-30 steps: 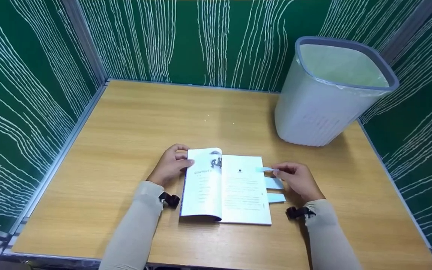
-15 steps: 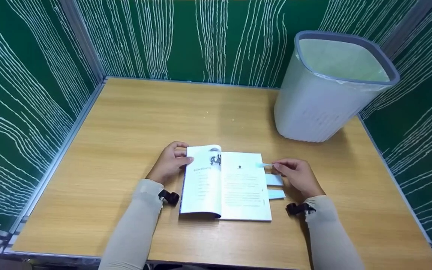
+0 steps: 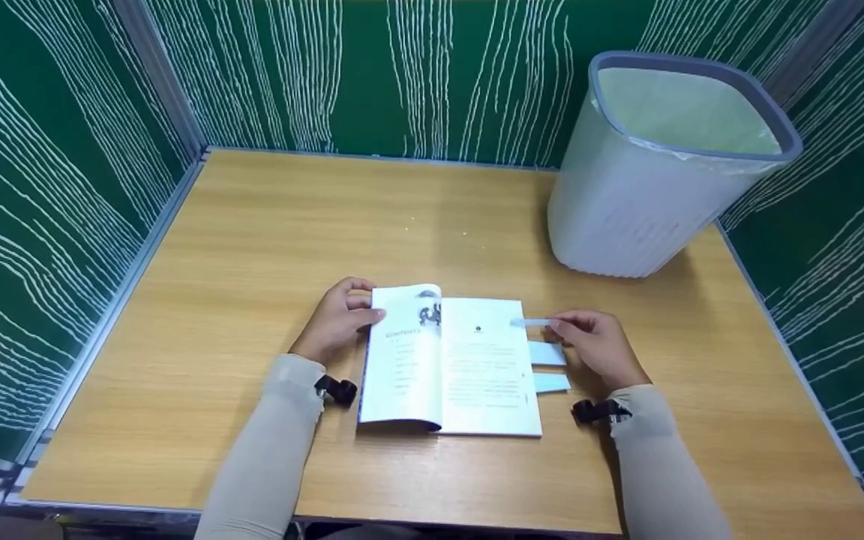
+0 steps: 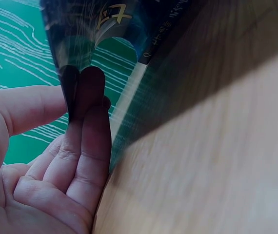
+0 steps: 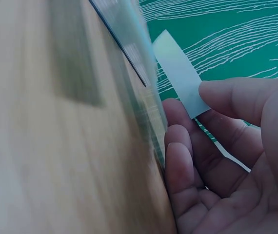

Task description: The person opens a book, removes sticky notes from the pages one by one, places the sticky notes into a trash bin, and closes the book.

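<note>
An open book (image 3: 488,375) lies on the table, with a contents page on its raised left side. My left hand (image 3: 333,322) pinches the left edge, thumb on the page and fingers behind the dark cover (image 4: 95,29). At the right page's upper edge, my right hand (image 3: 598,349) pinches the outer end of a light-blue sticky note strip (image 3: 535,322) between thumb and fingers. The strip (image 5: 180,73) looks flat and straight in the right wrist view; its inner end overlaps the page. Two more blue strips, an upper one (image 3: 547,353) and a lower one (image 3: 552,383), stick out below.
A tall white trash bin (image 3: 619,202) with a grey rim and a liner stands at the back right of the wooden table (image 3: 289,217). Green panels (image 3: 364,75) with white lines enclose the table. A few tiny white specks (image 3: 464,233) lie beyond the book.
The strip in my right hand has gone from curved to straighter, and that hand has barely shifted. My left hand keeps its hold on the book. The head view has tilted slightly.
</note>
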Action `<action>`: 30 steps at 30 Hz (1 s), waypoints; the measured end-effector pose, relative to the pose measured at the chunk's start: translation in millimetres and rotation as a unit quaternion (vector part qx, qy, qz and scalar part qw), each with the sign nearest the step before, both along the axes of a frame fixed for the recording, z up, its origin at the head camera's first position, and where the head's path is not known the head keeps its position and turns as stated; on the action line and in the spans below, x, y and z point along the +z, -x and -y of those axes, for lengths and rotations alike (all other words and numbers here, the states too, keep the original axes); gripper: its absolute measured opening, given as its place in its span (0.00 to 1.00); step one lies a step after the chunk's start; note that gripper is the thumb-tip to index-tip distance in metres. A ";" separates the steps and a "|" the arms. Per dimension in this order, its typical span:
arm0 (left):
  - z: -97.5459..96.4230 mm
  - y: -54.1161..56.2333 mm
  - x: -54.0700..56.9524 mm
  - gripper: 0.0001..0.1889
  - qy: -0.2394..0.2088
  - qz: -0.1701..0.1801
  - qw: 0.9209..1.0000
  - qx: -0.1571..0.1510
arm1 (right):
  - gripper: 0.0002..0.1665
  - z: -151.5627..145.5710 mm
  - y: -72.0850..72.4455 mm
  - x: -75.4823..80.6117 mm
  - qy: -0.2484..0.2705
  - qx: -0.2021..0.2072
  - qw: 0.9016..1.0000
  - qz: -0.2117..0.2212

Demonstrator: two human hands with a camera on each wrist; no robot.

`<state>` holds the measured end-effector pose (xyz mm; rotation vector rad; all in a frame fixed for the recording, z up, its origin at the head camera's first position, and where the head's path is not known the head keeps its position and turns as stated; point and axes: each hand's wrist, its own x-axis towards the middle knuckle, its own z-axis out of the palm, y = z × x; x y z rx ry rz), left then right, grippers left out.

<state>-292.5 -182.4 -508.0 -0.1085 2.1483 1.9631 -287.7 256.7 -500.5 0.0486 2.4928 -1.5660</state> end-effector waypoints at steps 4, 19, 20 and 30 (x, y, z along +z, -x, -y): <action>1.2 0.7 2.0 0.24 -0.005 -0.005 1.000 -0.003 | 0.22 0.9 0.7 0.1 0.008 0.003 1.000 -0.004; 1.8 -1.0 0.1 0.23 -0.002 0.000 1.000 0.002 | 0.18 1.2 2.3 0.0 0.011 0.005 1.000 -0.004; 1.5 -0.7 0.1 0.23 -0.004 -0.002 1.000 0.002 | 0.18 0.9 2.2 0.5 0.010 0.005 1.000 -0.002; 0.1 0.6 0.0 0.22 -0.003 -0.002 1.000 -0.002 | 0.19 0.8 -1.4 5.8 0.011 -0.002 1.000 0.011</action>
